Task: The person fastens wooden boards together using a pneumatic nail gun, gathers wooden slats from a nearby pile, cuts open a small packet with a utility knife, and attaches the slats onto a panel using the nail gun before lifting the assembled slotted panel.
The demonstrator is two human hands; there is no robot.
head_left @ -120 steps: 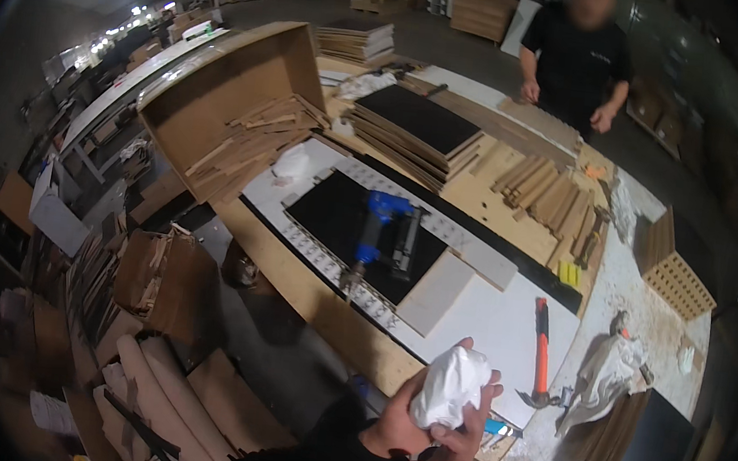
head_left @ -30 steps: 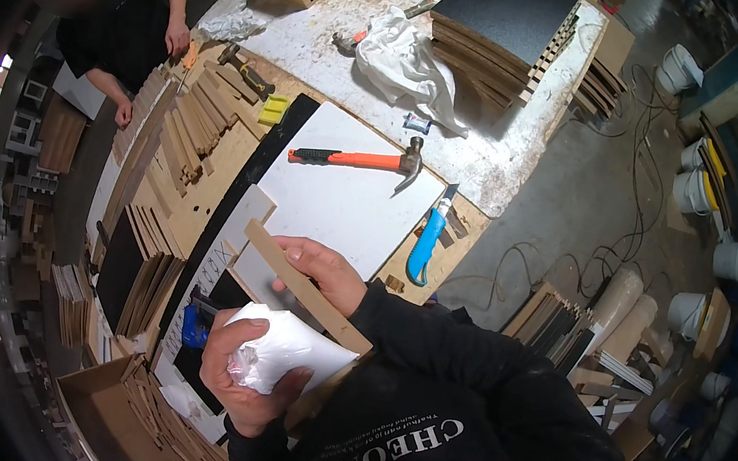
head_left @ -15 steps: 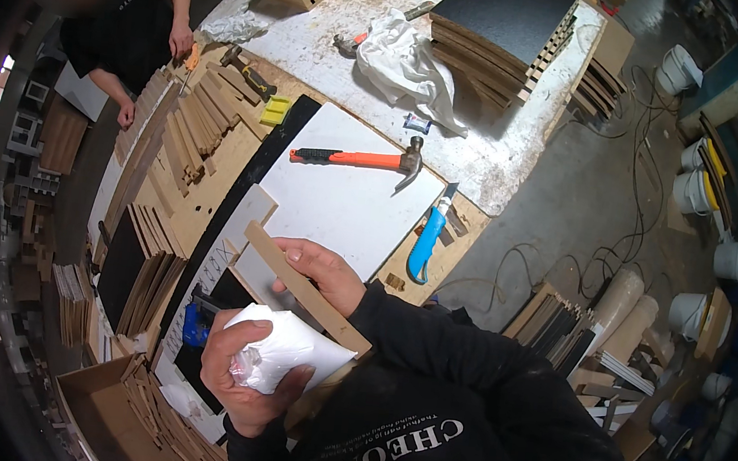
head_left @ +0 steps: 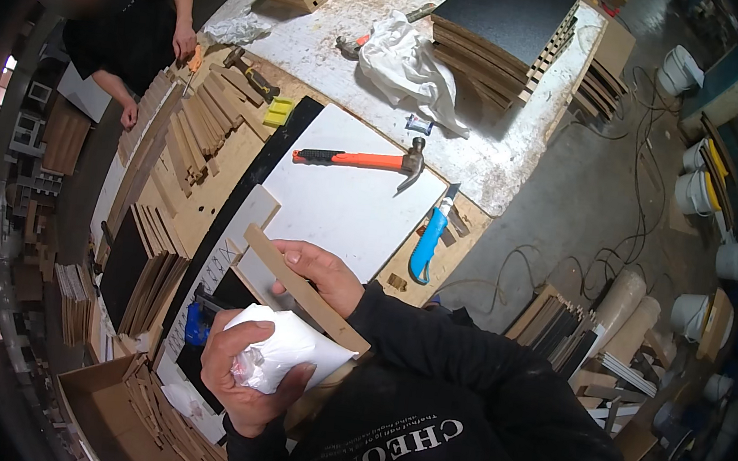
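Head view shows the person's left hand (head_left: 227, 387) closed around a white plastic pouch (head_left: 293, 353), which is below the orange-handled claw hammer (head_left: 376, 160), on the side nearer to the person's body. The right hand (head_left: 324, 273) holds a narrow wooden strip (head_left: 307, 291) between thumb and fingers; this strip is also below the hammer, but less far from it than the pouch. The narrowed end of the pouch is at the strip's lower end; whether they touch, one cannot tell. The hammer rests on a white board (head_left: 344, 214), and a blue utility knife (head_left: 428, 246) lies to its right.

The pouch is probably soft, a little heavy for its size, and slippery because of its shiny film, which a sharp edge could tear. A broad, gentle hold around its full body seems best. The strip looks light and stiff; pinching near its middle should keep it steady.
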